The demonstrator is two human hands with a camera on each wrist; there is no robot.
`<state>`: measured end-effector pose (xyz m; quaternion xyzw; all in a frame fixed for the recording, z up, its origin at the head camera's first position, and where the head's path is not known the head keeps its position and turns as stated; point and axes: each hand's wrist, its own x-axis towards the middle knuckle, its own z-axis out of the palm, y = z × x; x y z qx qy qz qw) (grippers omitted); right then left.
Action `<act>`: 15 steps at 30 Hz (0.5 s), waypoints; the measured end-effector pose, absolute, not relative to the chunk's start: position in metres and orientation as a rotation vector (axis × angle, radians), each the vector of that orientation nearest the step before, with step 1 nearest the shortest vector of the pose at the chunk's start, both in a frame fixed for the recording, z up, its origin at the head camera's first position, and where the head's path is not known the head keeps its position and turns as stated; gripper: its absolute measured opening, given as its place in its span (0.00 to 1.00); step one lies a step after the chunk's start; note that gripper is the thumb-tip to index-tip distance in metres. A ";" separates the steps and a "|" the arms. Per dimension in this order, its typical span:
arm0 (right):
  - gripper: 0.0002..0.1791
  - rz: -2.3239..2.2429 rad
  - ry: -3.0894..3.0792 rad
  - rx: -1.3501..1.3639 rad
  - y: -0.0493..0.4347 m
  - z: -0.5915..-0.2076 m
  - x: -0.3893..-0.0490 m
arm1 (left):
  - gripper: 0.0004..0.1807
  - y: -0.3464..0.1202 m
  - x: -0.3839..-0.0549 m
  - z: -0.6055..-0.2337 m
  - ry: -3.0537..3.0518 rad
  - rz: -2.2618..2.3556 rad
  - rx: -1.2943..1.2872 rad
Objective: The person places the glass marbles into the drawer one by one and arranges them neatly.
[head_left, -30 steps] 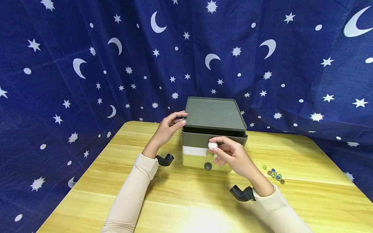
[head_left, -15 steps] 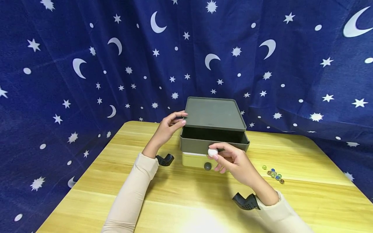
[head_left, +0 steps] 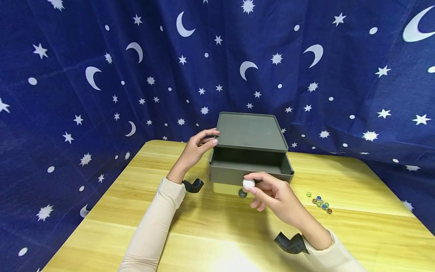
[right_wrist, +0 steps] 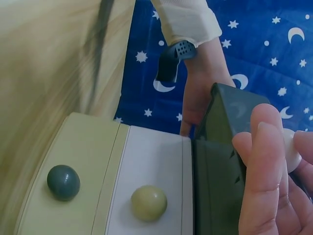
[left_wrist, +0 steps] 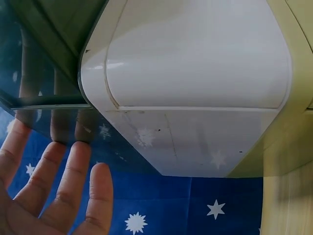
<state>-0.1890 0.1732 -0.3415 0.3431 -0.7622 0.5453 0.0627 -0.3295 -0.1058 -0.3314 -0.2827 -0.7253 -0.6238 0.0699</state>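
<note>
A small drawer chest (head_left: 251,130) with a dark grey top stands on the table. Its dark grey top drawer (head_left: 231,173) is pulled out, and the visible part of its inside holds nothing. My right hand (head_left: 282,200) pinches the round white knob (head_left: 249,184) of that drawer between thumb and fingers. Against the left side of the chest's dark top section, my left hand (head_left: 197,149) rests with fairly straight fingers (left_wrist: 66,196). Below are a white drawer (right_wrist: 151,156) with a yellow-green knob (right_wrist: 149,203) and a yellow drawer (right_wrist: 83,147) with a grey knob (right_wrist: 63,182), both pushed in.
Several glass marbles (head_left: 320,203) lie on the wooden table (head_left: 204,234), to the right of the chest. Behind the table hangs a blue curtain (head_left: 153,56) with white stars and moons. Each wrist wears a black mount (head_left: 193,186).
My right hand has moved toward me with the white knob, and the top drawer has slid out from nearly shut to well open. The left hand has stayed in place.
</note>
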 end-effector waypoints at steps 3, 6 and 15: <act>0.15 1.662 -2.295 1.049 0.173 -0.342 -0.185 | 0.22 -0.106 -0.329 -0.331 -2.184 -1.877 -0.853; 0.16 1.670 -2.281 1.065 0.173 -0.343 -0.181 | 0.22 -0.106 -0.329 -0.332 -2.185 -1.879 -0.854; 0.17 1.661 -2.245 1.120 0.175 -0.345 -0.171 | 0.22 -0.106 -0.330 -0.332 -2.181 -1.877 -0.867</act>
